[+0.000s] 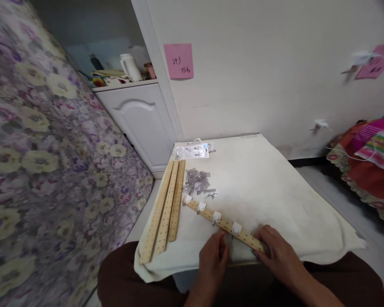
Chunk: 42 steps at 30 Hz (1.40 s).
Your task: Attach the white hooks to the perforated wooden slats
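Beyond the curled left hand (213, 252), its hold unclear, runs a perforated strip (226, 224) the right hand (277, 250) pinches.

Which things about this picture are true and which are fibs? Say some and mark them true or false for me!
1. The right hand holds one end of a long, pale wooden strip with holes. True.
2. Four small white tags are on that strip. True.
3. Five more strips lie at the left of the table. False: three more pale wooden strips lie there.
4. The left hand touches the white wall. False: the left hand is by the strip's near edge.
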Tool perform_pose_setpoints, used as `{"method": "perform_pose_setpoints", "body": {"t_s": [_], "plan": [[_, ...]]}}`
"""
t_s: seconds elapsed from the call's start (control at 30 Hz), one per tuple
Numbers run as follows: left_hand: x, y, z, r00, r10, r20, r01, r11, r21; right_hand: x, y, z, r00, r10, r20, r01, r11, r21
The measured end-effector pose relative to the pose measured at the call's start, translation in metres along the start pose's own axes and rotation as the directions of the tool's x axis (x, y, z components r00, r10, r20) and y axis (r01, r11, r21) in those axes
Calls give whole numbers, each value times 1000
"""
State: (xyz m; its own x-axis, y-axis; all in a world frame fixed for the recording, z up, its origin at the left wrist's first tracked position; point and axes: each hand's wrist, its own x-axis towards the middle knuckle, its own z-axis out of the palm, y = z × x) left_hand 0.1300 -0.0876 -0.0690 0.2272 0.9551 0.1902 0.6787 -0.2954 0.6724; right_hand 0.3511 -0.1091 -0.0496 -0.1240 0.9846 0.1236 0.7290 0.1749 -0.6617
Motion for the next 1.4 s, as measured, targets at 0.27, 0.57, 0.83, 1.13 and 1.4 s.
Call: {"method": "perform_pose_setpoints", "body": {"t_s": [0.27, 0.57, 0.83, 1.13, 1.4], "plan": [[-1, 1, 0, 1000, -3, -10, 3, 1000, 7, 15, 10, -9, 999, 11, 32, -12, 1000, 24], [-2, -4, 0, 1000, 21, -22, -20, 1000, 8, 30, 16, -24, 995, 74, 60, -82, 985, 153], [-3, -15, 3, 995, 96, 19, -96, 995, 34, 143, -28, 2, 976, -198, 87, 195, 980, 40], [-7, -41, 30, 972, 214, -95, -204, 973, 108, 198, -63, 60, 945, -282, 164, 311, 930, -196], [-6, -35, 19, 978, 208, -26, -204, 974, 103, 202, -52, 63, 965, -232, 119, 224, 971, 84]]}}
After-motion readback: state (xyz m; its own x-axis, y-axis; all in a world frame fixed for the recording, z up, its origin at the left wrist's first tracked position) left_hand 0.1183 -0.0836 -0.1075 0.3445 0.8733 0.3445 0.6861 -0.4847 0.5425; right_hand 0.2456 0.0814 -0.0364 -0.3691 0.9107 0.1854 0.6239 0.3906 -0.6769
